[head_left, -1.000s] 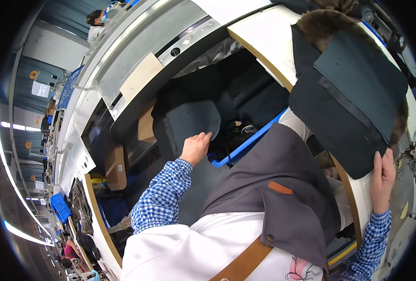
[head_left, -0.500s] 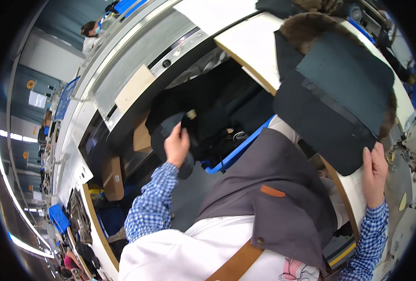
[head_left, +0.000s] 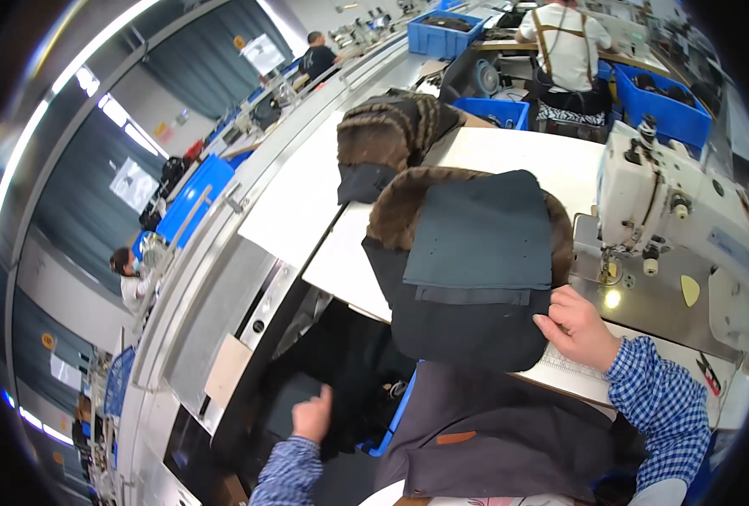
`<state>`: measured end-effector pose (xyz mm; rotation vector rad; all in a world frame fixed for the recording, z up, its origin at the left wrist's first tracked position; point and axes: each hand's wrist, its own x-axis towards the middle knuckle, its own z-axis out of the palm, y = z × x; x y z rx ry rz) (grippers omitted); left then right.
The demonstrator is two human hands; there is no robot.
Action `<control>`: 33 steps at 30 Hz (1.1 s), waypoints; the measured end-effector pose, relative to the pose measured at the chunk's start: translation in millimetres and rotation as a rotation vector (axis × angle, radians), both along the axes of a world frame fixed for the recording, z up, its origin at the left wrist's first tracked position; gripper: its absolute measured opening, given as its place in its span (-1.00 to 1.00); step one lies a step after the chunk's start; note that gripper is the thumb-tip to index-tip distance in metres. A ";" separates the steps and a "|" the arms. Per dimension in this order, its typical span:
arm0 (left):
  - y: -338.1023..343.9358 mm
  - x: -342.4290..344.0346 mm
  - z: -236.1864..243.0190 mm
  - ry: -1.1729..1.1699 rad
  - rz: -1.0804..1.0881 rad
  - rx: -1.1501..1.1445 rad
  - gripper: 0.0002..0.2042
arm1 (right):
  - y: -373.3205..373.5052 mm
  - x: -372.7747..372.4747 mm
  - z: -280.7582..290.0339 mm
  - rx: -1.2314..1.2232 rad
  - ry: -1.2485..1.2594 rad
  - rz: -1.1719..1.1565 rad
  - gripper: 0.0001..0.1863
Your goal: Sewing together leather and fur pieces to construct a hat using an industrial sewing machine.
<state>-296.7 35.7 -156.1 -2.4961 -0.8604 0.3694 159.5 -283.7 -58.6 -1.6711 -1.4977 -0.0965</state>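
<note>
Fingers curled, my right hand (head_left: pixel 578 327) pinches the right edge of a fur-trimmed black fabric piece (head_left: pixel 467 333) lying on the white sewing table. A dark blue-grey fabric panel (head_left: pixel 484 232) lies over its upper part, and brown fur (head_left: pixel 391 202) shows around the back and sides. Lower left, my left hand (head_left: pixel 313 415) is closed at the edge of a dark fabric piece (head_left: pixel 290 401), over a heap of black cloth (head_left: pixel 349 358) below table level. Its fingertips are partly lost against the dark cloth.
A white sewing machine (head_left: pixel 652 194) stands to the right, with red-handled thread snips (head_left: pixel 709 373) near it. More brown fur pieces (head_left: pixel 383 139) lie at the back of the table (head_left: pixel 526 150). Beyond sits a person in a white top (head_left: pixel 564 46) between blue bins (head_left: pixel 661 105).
My view has swung up and right, bringing the sewing machine and the person behind into sight. The fur-trimmed piece now lies flatter on the table, my right hand still at its edge.
</note>
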 end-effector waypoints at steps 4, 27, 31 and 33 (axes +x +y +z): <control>14.5 -18.0 -82.2 -0.007 0.023 -0.266 -0.36 | 6.0 -0.6 -4.0 -0.022 0.025 0.012 -0.64; -137.6 450.0 143.9 -0.328 -1.749 -0.678 -0.48 | -56.0 0.3 20.8 -0.238 -0.071 0.198 -0.69; -144.5 444.6 146.4 -0.324 -1.688 -0.603 -0.32 | -83.4 5.7 16.9 -0.176 0.022 0.138 -0.61; -145.4 444.4 145.5 -0.369 -1.634 -0.523 -0.18 | -82.3 7.1 10.3 -0.145 -0.002 0.131 -0.59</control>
